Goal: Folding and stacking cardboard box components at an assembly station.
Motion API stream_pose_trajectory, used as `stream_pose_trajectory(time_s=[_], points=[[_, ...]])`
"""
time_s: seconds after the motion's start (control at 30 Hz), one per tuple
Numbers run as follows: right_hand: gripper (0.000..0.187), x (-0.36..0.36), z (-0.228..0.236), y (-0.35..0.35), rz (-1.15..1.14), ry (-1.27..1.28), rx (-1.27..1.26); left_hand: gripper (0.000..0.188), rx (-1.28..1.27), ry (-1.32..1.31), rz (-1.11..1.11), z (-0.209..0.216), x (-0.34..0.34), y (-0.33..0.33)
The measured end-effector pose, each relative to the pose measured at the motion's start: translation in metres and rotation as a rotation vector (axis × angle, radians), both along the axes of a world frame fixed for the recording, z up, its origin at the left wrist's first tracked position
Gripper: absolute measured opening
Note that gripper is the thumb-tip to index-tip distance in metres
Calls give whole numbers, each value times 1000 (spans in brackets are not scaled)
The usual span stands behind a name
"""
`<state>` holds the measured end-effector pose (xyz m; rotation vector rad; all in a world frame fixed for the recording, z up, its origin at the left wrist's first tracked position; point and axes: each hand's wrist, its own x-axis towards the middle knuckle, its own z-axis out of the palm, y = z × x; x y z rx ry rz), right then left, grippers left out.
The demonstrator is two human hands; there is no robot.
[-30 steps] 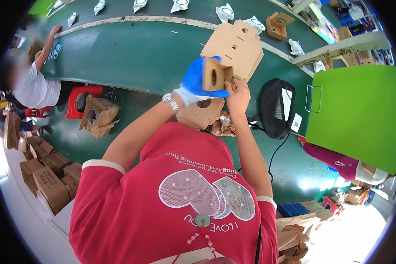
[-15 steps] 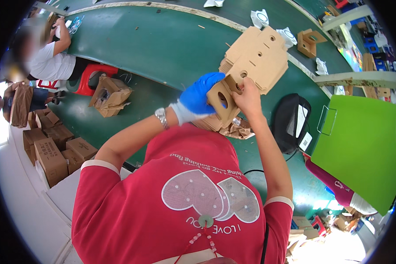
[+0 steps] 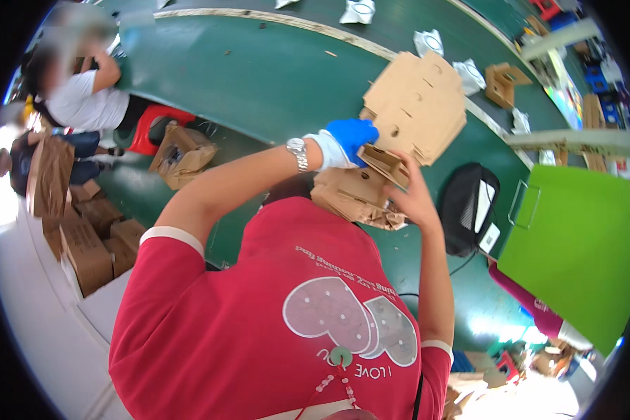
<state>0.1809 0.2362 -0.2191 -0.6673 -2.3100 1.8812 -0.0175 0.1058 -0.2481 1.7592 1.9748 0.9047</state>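
Observation:
A small folded brown cardboard piece [image 3: 383,165] is tilted between my two hands. My left hand [image 3: 352,140], in a blue glove with a pale cuff, is closed on its left end, its fingertips partly hidden. My bare right hand [image 3: 416,195] grips the right end, fingers over the top edge and thumb below. Directly beneath is more brown cardboard [image 3: 346,192] with crumpled paper at its near edge. Beyond my hands lies a stack of flat die-cut cardboard sheets [image 3: 420,105] with slots and round holes.
Right of my forearm lies a black mesh bag [image 3: 469,203] with a cable, beside a green board [image 3: 574,245]. White packets [image 3: 358,11] and an open cardboard box [image 3: 504,84] sit across the green table [image 3: 259,77]. Another person [image 3: 91,98] sits at the far left near cartons [image 3: 84,245].
The cardboard piece has turned, so its large round hole no longer faces me. My left hand has swung to its upper left; my right hand has shifted lower along its right end.

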Motion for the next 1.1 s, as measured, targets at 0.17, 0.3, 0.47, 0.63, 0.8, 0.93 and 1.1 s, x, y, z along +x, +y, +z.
stream_pose_trajectory(time_s=[0.17, 0.3, 0.47, 0.63, 0.8, 0.93, 1.1], points=[[48, -28, -31, -10, -167, 163, 645, 33, -53, 155, -72, -12, -8, 13], [29, -31, -25, -3, -195, 149, 603, 41, -104, 139, -29, -7, -4, 10], [19, -41, -2, -7, -502, 8, 341, 83, -366, -671, 137, 40, -10, -14], [51, -59, 22, 8, -696, 130, -91, 50, -162, -1046, 337, 41, -83, 30], [60, -35, 12, -23, -855, -12, 1, 42, 98, -754, 448, 18, -190, 154], [64, -14, -21, -68, -986, -129, 50, 58, -57, -663, 576, 4, -231, 238], [84, -14, -42, -108, -782, -398, 309, 76, 171, -561, 389, 21, -163, 181]])
